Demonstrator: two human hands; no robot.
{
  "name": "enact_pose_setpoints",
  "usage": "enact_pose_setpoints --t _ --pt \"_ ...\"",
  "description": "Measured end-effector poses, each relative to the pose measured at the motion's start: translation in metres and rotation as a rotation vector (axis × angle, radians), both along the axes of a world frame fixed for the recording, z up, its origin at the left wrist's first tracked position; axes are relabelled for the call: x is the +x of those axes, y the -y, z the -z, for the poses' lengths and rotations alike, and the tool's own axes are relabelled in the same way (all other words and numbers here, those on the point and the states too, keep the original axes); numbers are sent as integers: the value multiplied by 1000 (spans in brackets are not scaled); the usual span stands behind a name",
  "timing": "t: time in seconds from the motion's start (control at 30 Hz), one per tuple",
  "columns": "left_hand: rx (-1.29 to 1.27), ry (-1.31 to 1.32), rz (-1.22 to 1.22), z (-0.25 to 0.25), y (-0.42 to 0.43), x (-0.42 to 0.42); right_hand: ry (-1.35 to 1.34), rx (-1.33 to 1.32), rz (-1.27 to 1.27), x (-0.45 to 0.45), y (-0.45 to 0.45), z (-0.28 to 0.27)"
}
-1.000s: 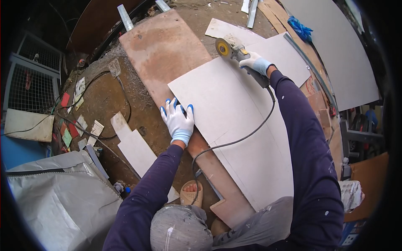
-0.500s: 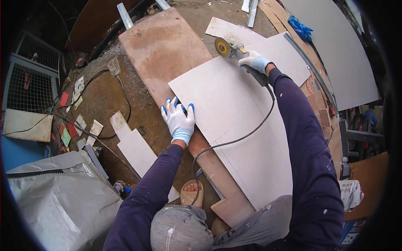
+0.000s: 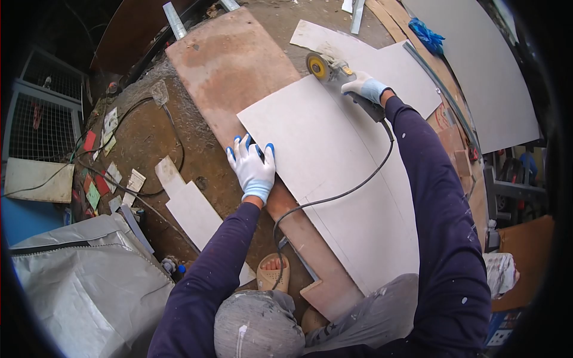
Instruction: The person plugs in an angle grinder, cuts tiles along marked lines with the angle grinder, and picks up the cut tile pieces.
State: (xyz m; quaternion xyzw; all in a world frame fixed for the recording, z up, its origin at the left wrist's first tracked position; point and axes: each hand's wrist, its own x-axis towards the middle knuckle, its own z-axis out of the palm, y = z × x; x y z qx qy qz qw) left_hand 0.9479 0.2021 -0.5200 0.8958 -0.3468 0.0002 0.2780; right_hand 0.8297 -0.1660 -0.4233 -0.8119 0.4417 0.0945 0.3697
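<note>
My right hand (image 3: 365,88), in a white and blue glove, is wrapped around the body of an angle grinder (image 3: 341,74). Its yellow-centred disc (image 3: 317,67) is at the far edge of a large white board (image 3: 334,143), which has thin lines along its length. Whether the disc touches the board I cannot tell. My left hand (image 3: 253,170), gloved alike, lies with spread fingers at the board's left edge, over the brown plywood sheet (image 3: 239,59) underneath. The grinder's black cord (image 3: 325,201) loops across the board towards my feet.
More white board (image 3: 397,74) lies beyond the grinder. A narrow white offcut (image 3: 194,209) rests on the ground at left, near a cable (image 3: 179,134) and scraps. A silver-grey cover (image 3: 89,286) is at lower left; a large grey panel (image 3: 483,77) stands at right.
The view has shifted slightly. Relative to the white board, the grinder in my right hand has come a little nearer to me. My left hand keeps its place at the board's edge.
</note>
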Motion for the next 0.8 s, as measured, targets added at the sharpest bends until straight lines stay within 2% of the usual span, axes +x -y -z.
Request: enact_pose_setpoints --t 0.6,0.73,0.8 --pt "5 -13 4 -1 -3 -3 7 52 0 -28 -9 -1" --pt "-34 12 -6 3 0 -1 -7 -66 -55 -35 -12 -4" --pt "-17 -7 0 3 -3 -2 -16 -14 -18 -38 -15 -3"
